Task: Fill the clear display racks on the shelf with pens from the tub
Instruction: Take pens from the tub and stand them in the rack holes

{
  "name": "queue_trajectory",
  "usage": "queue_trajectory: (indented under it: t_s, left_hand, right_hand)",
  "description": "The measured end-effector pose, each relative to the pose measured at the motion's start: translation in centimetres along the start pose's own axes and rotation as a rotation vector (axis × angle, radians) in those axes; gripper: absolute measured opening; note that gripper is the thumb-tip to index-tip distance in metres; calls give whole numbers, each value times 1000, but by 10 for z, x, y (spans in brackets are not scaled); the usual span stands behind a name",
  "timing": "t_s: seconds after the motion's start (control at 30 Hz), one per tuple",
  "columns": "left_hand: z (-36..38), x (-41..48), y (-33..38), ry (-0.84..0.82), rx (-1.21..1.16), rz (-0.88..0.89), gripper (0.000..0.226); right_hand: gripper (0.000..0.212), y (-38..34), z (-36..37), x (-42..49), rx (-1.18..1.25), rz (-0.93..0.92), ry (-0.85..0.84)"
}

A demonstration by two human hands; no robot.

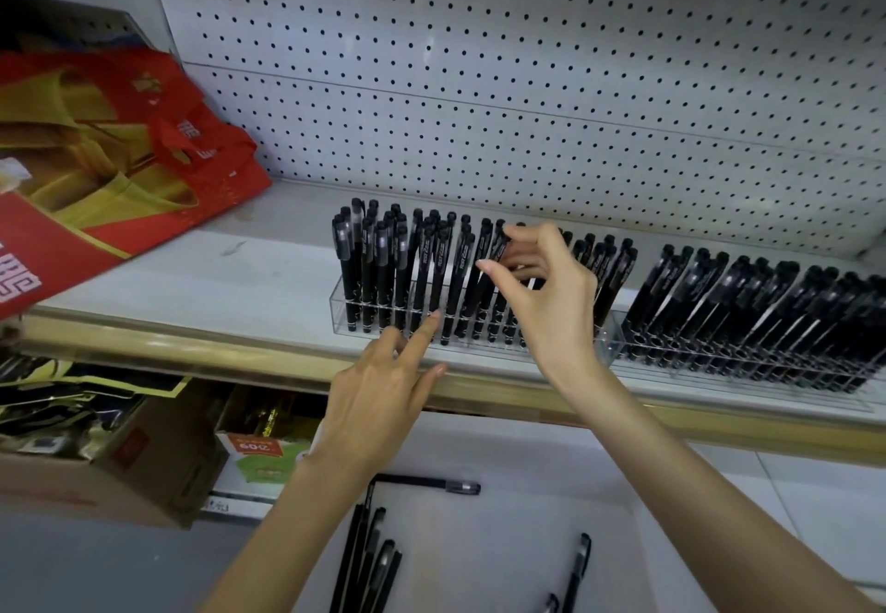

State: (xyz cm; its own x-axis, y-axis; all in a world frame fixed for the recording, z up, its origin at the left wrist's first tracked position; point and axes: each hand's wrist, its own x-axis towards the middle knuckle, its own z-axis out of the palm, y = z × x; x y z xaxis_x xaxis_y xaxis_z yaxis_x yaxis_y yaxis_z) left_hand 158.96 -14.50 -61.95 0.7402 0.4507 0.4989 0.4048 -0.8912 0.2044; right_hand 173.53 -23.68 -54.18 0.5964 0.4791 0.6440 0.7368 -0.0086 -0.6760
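- On the shelf point(215, 277), centre to 3 o'clock: left rack point(343, 310) just beside right rack point(695, 365), pens point(364, 267) standing in both.
- Behind, at 12 o'clock: pegboard point(527, 61).
- At 9 o'clock on the shelf: bags point(120, 142).
- Below, at 6 o'clock: tub point(503, 555), loose pens point(364, 560) inside.
- At 8 o'clock: cardboard box point(144, 468).

White perforated metal back panel point(527, 61) stands behind, red-and-gold glossy paper gift bags point(96, 142) lie tilted at upper left, and below them sits an open brown cardboard box point(144, 459) holding dark flat packs, with a small green-and-orange printed carton point(261, 456) just beside its right.
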Motion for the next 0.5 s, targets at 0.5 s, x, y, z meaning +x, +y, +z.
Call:
queue_trajectory:
  t_s: [0.5]
  left_hand:
    - [-5,2,3,-69,-114,-93,58]
  right_hand:
    - [30,-4,7,4,-176,-116,-73]
